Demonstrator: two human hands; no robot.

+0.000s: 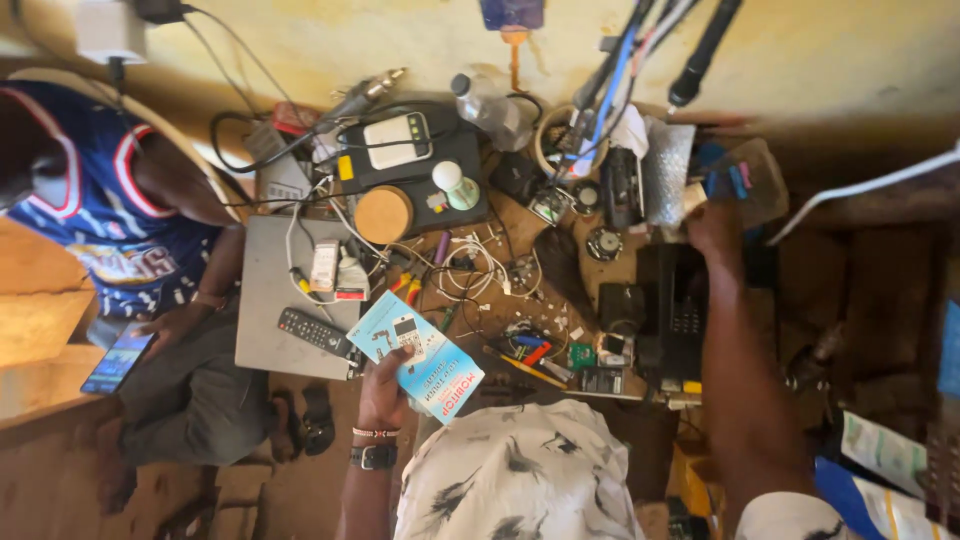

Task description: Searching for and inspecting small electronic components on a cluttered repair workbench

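My left hand (383,382) holds a light blue and white cardboard box (415,356) flat over the near edge of a cluttered wooden workbench (520,225). A wristwatch and a beaded band sit on that wrist. My right hand (712,226) reaches far across the bench to the right and grips a clear plastic bag (738,180) with small blue and pink pieces inside. Below my arms I see my white patterned shirt (515,475).
A closed grey laptop (268,290) with a black remote (315,332) lies to the left. Tangled cables, circuit boards, small speakers, a round cork disc (383,213) and a black desk telephone (672,310) cover the bench. A seated person in a blue jersey (95,200) holds a phone at far left.
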